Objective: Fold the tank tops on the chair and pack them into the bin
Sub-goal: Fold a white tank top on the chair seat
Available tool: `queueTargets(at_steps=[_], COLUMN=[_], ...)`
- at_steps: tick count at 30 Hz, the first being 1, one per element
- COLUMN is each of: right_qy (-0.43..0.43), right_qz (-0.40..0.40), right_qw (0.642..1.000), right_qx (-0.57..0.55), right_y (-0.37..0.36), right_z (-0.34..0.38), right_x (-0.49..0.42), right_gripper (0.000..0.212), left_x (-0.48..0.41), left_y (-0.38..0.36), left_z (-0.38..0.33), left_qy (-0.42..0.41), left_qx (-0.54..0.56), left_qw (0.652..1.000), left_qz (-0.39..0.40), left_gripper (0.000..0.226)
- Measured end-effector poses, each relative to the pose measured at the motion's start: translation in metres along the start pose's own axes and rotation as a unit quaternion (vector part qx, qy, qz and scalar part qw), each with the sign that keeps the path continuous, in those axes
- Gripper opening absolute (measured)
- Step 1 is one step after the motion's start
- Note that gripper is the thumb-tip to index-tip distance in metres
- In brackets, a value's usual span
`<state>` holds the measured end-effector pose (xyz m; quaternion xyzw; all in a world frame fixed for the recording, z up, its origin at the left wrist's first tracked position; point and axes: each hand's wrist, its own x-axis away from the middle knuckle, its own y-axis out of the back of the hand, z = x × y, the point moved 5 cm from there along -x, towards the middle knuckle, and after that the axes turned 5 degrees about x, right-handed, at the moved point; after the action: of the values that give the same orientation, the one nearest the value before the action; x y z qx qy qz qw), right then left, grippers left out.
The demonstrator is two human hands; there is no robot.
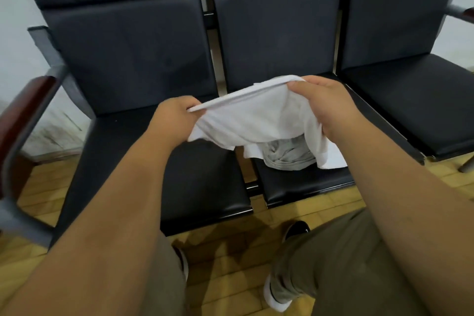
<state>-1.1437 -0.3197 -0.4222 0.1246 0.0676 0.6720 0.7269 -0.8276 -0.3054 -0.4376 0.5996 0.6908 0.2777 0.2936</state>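
- White tank top, head view: it is held up in the air over the middle seat of a row of black chairs, with one ribbed edge pulled into a straight line between the two hands and the rest hanging below in loose folds.
- The left hand pinches the left end of that edge. The right hand grips the other end, fingers curled over bunched cloth.
- Handling, as a judgement: it looks like thin, light knit, fully limp and not fragile. It sags wherever it is unsupported, so it will hold no shape until it is laid flat. The stitched edge is the firmest place to grip, and holding two corners apart, as here, keeps it spread. The smooth padded seat may let it slide while it is being creased.
- A grey tank top lies crumpled on the middle seat directly under the held one, still unfolded.
- More white cloth lies flat on the seat beside the grey one. I cannot tell whether it is a separate top or part of the held one.
- The left seat is bare black padding and, to my eye, the nearest flat place for folding.
- Containers: no bin shows in this view, so what it holds cannot be told.
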Motion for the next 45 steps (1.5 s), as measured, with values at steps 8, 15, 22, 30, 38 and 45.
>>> queueTargets(at_steps=[8,15,22,30,38,45], right_qy=[0.091,-0.011,-0.033,-0.078,-0.167,-0.226], right_qz=[0.038,0.116,0.233,0.298,0.343,0.36], right_qw=[0.972,0.953,0.963,0.951,0.922,0.9], right_qx=[0.214,0.28,0.132,-0.008,-0.065,-0.097], right_y=[-0.058,-0.107,-0.159,-0.208,-0.231,-0.234], right_z=[0.012,0.015,0.026,0.028,0.027,0.022], right_x=[0.004,0.009,0.03,0.039,0.045,0.046], right_gripper=[0.02,0.031,0.014,0.034,0.03,0.034], left_x=[0.027,0.077,0.09,0.091,0.076,0.064], left_y=[0.062,0.1,0.127,0.086,0.062,0.061], left_z=[0.024,0.076,0.141,0.066,0.037,0.042], left_qy=[0.237,0.219,0.376,0.069,-0.051,-0.053], left_qx=[0.394,0.623,0.333,0.173,0.121,0.101], left_qw=[0.872,0.729,0.825,0.981,0.991,0.992], left_qz=[-0.17,-0.182,-0.258,-0.052,-0.001,0.046], left_gripper=[0.012,0.009,0.038,0.046,0.047,0.041])
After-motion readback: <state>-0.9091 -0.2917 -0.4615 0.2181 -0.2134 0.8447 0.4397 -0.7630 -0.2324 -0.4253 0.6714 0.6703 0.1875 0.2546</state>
